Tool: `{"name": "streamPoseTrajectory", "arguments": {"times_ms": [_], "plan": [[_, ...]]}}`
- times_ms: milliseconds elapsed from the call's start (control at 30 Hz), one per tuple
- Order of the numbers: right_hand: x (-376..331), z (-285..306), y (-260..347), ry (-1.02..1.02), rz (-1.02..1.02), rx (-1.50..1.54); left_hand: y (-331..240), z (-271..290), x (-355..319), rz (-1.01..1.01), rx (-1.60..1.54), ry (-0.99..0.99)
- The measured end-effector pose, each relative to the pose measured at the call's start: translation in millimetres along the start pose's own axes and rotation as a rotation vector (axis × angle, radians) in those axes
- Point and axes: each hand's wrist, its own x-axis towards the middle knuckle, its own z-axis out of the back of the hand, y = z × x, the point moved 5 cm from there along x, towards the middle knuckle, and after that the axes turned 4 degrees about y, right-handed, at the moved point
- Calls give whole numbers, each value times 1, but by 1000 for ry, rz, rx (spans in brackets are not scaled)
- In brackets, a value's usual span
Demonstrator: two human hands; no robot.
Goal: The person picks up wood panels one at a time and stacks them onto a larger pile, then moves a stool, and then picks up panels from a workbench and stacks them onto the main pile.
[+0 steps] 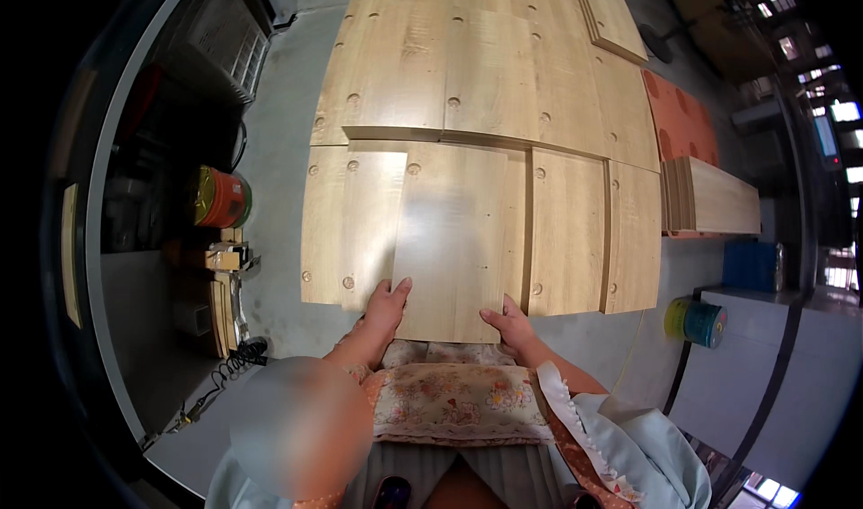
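Only 1 view to go on here, the head camera looking down. The star is a pale wood-grain panel [449, 248] lying lengthwise in front of the person, on top of other boards [485, 68] in the same finish. Its near end pokes out past the boards on either side, towards the floral apron [463, 406].

The left hand [385, 307] grips the near part of the left long edge, thumb flat on the top face. The right hand [514, 325] pinches the opposite edge near the corner, thumb also on top. Fingers are mostly tucked out of sight, so I can't tell how far under they reach.

Handling, imo: looks like a stiff, flat board that won't flex much, moderately heavy for 1 person but OK with 2 hands. The face has a sheen, so dry palms could slide a bit. I'd guess the corners and edges chip easiest. Holding both long edges makes sense, but with the grip this close to the near end, the far end would probably feel heavy and droop; nearer the middle should balance better. I'd keep fingertips clear of the gap underneath. There are 2 small dark dots towards the right side and a round mark at the far left corner; can't tell how deep those go.
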Motion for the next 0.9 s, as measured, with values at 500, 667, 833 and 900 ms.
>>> {"name": "streamPoseTrajectory", "arguments": {"times_ms": [500, 667, 833, 900], "plan": [[-34, 104, -110, 184, -176, -303, -15, -53, 33, -133, 532, 212], [-4, 63, -93, 78, -274, 389, -12, -68, 33, 164, 238, 111], [-2, 55, -74, 96, -155, 626, -32, -85, 31, 223, 360, 54], [-2, 54, -81, 75, -183, 687, -30, -83, 33, 206, 302, 54]]}}
